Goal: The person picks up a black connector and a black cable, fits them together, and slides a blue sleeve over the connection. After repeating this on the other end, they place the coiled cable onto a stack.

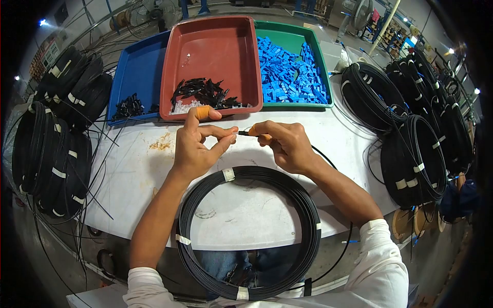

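Note:
My right hand [287,143] pinches a black cable end with a small black fitting [243,133], just in front of the red tray. Thumb and forefinger of my left hand [197,141] close on a small whitish piece [235,134] at the tip of that fitting. Orange wrapping covers a finger on each hand. Below my hands lies a coil of black cable [312,215], bound with white tape, partly over the table's near edge. From my right hand the cable runs down behind my forearm.
Behind my hands stand a blue tray [138,56] with black parts, a red tray [213,46] with black and white parts, and a green tray [287,31] of blue pieces. Cable coils [51,154] crowd the left side, and more coils [411,159] stand at the right.

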The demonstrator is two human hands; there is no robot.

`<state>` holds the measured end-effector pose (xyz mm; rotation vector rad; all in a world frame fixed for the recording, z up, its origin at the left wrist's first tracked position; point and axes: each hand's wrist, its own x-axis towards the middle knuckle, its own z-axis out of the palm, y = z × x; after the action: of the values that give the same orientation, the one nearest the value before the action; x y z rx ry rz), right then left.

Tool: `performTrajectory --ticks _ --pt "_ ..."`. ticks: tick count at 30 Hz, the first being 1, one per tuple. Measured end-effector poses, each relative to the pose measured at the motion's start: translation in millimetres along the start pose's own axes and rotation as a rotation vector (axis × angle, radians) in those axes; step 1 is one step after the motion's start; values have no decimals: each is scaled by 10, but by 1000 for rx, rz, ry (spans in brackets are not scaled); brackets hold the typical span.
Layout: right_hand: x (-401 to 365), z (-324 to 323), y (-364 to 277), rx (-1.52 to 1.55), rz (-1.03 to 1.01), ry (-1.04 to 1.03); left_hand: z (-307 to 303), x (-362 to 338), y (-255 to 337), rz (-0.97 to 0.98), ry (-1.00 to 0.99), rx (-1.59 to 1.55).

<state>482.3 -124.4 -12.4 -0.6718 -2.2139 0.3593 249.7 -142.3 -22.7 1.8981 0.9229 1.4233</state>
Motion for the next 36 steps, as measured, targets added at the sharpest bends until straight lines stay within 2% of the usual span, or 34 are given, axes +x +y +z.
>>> performTrajectory --ticks 4,6,13,15,17,19,20,23,26,28,29,31,34,35,36 --pt "8 -21 -19 -24 39 -48 -16 -2 -43 -19 -28 11" --pt "11 -26 -41 -32 39 -54 -7 -3 -52 63 -72 56" --pt "20 -10 12 39 64 -75 -25 8 -99 83 -98 52" --pt "39 85 12 93 97 -22 -42 54 -88 -102 -50 -49" --pt "49 106 0 146 130 25 -55 37 -134 -102 -11 -122" --pt "62 97 -9 45 98 -13 -93 31 -130 43 21 -116" --pt "65 91 -6 44 101 -4 -117 28 -134 62 14 -15" --pt "51 67 -5 48 67 -1 -57 19 -60 -51 14 -27" --pt "51 53 -33 75 107 -12 5 -29 -63 6 76 -73" --pt "55 42 -44 268 216 -12 25 -45 -31 -7 74 -69" --pt "49 34 -8 264 221 -5 30 -45 -22 -22 78 -64" --pt "33 52 142 253 148 -82 -30 -52 -122 -41 21 -86" --pt "-116 302 383 230 156 -165 -66 -76 -329 -41 -57 -50" --pt "-155 358 420 170 154 -231 -81 -73 -328 -62 -60 23" --pt "-157 373 400 181 216 -258 -123 -87 -408 -166 -77 35"
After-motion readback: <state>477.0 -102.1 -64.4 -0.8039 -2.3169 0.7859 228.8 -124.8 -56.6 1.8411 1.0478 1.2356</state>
